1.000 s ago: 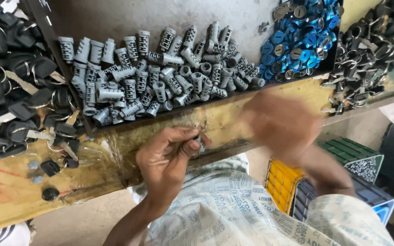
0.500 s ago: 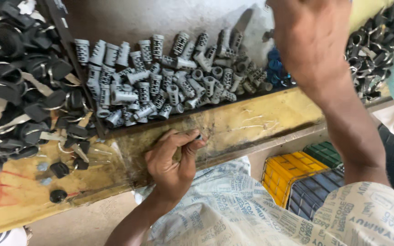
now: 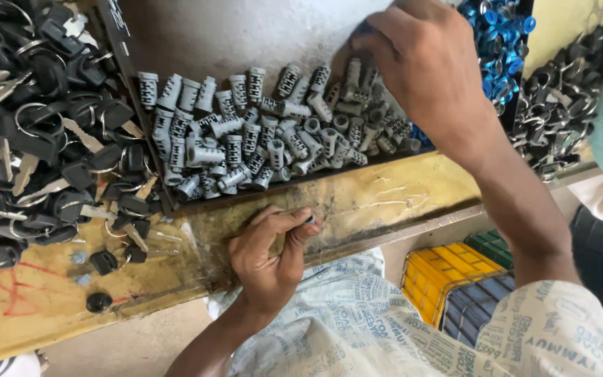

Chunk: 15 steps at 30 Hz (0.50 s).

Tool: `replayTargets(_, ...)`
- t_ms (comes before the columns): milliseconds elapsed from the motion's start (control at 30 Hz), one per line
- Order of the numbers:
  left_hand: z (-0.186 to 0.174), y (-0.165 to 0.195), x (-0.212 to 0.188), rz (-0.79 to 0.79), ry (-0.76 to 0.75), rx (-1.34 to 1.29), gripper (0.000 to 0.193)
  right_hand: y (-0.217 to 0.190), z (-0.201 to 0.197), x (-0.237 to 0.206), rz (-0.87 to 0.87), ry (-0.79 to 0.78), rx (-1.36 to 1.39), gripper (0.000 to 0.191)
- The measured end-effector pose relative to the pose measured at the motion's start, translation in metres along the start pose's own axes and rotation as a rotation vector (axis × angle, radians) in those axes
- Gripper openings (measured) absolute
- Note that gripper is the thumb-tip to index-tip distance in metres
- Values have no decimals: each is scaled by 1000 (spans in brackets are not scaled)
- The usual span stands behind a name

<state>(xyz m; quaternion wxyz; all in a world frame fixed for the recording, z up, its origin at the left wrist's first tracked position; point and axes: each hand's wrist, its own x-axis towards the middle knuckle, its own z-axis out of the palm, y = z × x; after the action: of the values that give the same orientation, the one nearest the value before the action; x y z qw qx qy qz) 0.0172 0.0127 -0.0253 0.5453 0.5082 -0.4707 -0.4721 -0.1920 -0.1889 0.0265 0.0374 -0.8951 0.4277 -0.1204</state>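
Observation:
My left hand (image 3: 270, 251) rests on the yellow workbench (image 3: 399, 199) near its front edge, fingers curled around a small dark metal part whose tip shows by the thumb. My right hand (image 3: 423, 66) reaches forward over the right end of a heap of grey lock cylinders (image 3: 246, 139) lying in a dark tray (image 3: 211, 38). Its fingers press down among the cylinders; whether they grip one is hidden.
A pile of black-headed keys (image 3: 43, 132) fills the left. Blue round parts (image 3: 500, 42) and dark metal parts (image 3: 560, 105) lie at the right. A few black caps (image 3: 102, 262) sit loose on the bench. Yellow and dark crates (image 3: 455, 276) stand below the bench edge.
My right hand has gone from near my left hand up and forward into the cylinder heap. My left hand stays on the bench with its small part.

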Motion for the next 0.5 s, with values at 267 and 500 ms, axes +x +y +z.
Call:
replayTargets(267,8,6,-5,13,50,-150,6,-65,-44,-54,118,-17,384,14)
replayTargets(500,13,30,6,-177,-206,-210,14,-115,-15,-133,87,267,642,21)
